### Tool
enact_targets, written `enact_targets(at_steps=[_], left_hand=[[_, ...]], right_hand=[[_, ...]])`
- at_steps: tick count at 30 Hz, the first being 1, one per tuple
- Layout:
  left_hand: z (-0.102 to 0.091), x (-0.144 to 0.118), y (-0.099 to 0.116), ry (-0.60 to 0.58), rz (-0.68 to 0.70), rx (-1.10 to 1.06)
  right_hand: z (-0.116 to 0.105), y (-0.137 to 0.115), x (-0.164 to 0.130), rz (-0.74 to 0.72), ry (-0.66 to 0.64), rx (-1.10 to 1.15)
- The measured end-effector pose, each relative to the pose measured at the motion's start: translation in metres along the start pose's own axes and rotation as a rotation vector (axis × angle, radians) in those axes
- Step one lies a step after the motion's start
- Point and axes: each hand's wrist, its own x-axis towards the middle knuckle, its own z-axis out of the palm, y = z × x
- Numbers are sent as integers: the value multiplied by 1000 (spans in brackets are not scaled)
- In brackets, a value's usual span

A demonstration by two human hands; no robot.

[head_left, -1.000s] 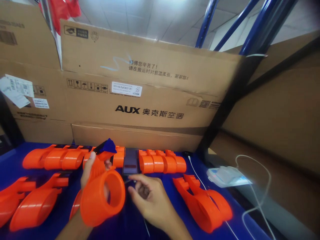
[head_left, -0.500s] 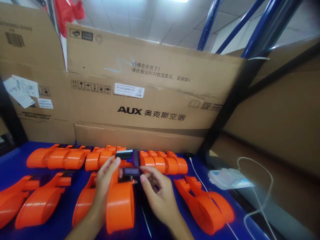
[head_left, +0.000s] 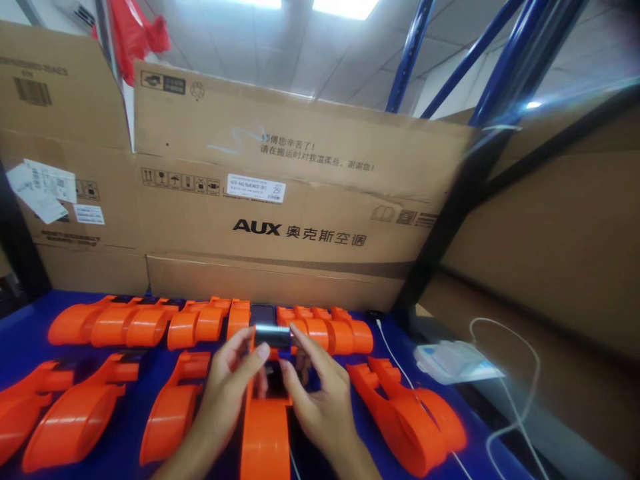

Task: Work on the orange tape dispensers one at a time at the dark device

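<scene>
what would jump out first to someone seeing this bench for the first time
The bright orange plastic housings stand out first, lined up in rows across the blue table. At the bottom centre, the left hand and right hand hold one orange housing between them, fingertips meeting at a small dark part on its top end. Behind everything, a big AUX cardboard box fills the background.

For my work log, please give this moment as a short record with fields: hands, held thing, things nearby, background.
left hand: left hand grips the orange tape dispenser from its left
right hand: right hand grips it from its right
front part: dark roller piece at the fingertips
nearby: more orange dispensers in rows on the blue table
right side: white cable, pack of tissues
background: AUX cardboard box
</scene>
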Motion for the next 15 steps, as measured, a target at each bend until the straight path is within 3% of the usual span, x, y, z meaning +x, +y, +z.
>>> enact_targets(at_steps=[5,15], left_hand=[[0,2,-2,-42,-41,57],[-3,5,-7,-15,-63,75]], right_hand=[[1,1,2,-109,0,-28],[1,8,0,-282,-78,-70]])
